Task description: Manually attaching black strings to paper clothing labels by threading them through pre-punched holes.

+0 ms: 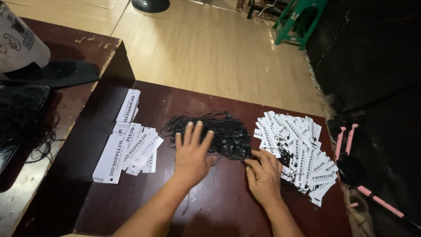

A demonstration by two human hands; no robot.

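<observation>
Working at the dark brown table (219, 206), we judge ourselves to be at the picking-out step: drawing one black loop string free of the tangled pile of black strings (219, 131) that lies at the table's middle, at about twelve o'clock from our hands. Our left hand (191, 154) lies flat, palm down, fingers spread and released, pressing on the near edge of the pile without grasping anything. Our right hand (263, 175), at about four o'clock from the pile, has its fingertips bunched at the pile's right edge, seemingly pinching a strand, though we cannot tell how firmly. Both forearms come up from six o'clock, wrists low. At three o'clock lies a fanned heap of white tags with strings (302, 153); at nine o'clock, a stack of bare white tags (129, 151). The next move, as we judge it, calls for a clean single-strand pull while the flat hand steadies the tangle.
</observation>
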